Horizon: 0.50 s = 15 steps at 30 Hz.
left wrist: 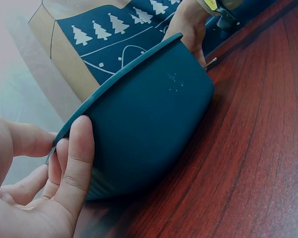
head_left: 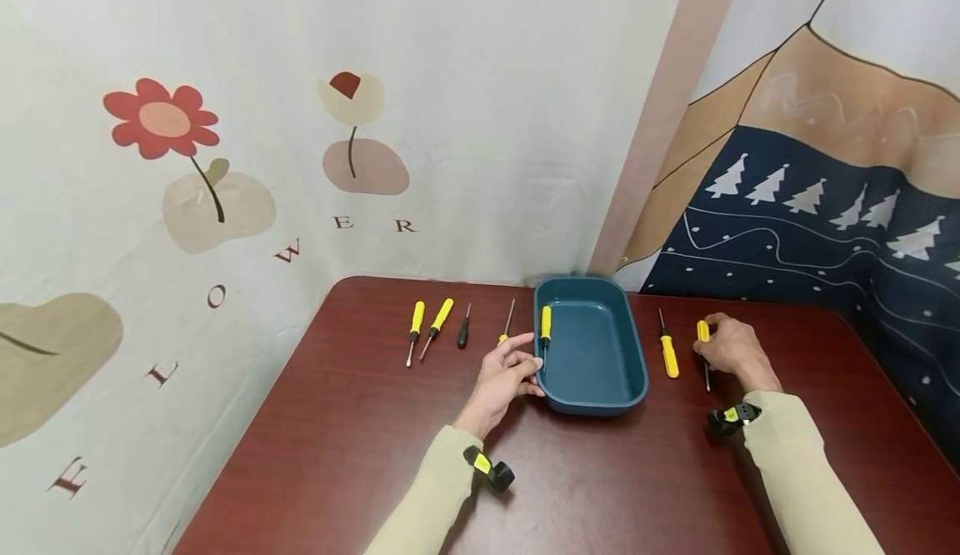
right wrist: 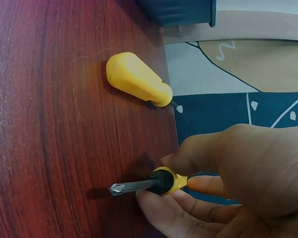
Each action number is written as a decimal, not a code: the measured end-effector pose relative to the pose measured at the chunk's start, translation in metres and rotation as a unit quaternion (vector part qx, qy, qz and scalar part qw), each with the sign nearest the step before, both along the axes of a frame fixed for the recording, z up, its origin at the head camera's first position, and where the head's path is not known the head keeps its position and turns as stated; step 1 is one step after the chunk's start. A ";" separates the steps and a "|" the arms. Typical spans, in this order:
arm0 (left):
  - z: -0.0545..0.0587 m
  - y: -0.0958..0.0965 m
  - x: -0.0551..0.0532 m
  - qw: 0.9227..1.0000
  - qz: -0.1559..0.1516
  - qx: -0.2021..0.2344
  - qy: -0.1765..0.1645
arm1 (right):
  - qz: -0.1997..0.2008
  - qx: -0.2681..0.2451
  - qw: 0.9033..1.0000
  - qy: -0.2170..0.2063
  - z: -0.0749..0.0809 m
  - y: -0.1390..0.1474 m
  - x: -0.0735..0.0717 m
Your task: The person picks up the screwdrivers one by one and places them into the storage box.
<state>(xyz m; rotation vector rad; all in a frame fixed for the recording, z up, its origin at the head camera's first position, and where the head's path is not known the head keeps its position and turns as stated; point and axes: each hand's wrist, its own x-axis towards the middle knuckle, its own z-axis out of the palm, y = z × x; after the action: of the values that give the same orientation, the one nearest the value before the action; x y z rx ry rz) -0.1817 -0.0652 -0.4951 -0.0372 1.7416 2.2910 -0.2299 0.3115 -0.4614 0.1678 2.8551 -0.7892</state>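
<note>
My left hand (head_left: pixel 504 378) pinches the near-left rim of a dark blue rectangular tray (head_left: pixel 643 372); the left wrist view shows thumb and fingers (left wrist: pixel 79 153) at that rim. A yellow-handled screwdriver (head_left: pixel 546 323) leans inside along the tray's left wall, handle up. To the right of the tray, my right hand (head_left: pixel 731 347) grips another screwdriver (head_left: pixel 702 332) by its yellow handle, close over the table. Its cross-shaped tip (right wrist: pixel 118 188) points toward the near side. Between that hand and the tray lies a yellow screwdriver (head_left: pixel 670 357), handle nearest me.
Left of the tray lie two yellow-and-black screwdrivers (head_left: pixel 416 319) (head_left: pixel 442 315), a small black one (head_left: pixel 462 334), and one whose shaft (head_left: pixel 510 317) shows above my left fingers. The dark red table (head_left: pixel 360 455) meets a printed curtain (head_left: pixel 480 122) at its back edge.
</note>
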 end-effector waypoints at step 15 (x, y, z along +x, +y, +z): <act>0.000 -0.001 0.001 1.000 -0.001 -0.001 0.002 | -0.022 -0.060 0.998 0.014 -0.003 -0.002 0.001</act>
<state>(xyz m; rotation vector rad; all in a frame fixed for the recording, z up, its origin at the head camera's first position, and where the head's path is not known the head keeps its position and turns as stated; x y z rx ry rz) -0.1811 -0.0663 -0.4950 -0.0309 1.7445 2.2910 -0.2285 0.3093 -0.4644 0.2054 2.8275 -0.9769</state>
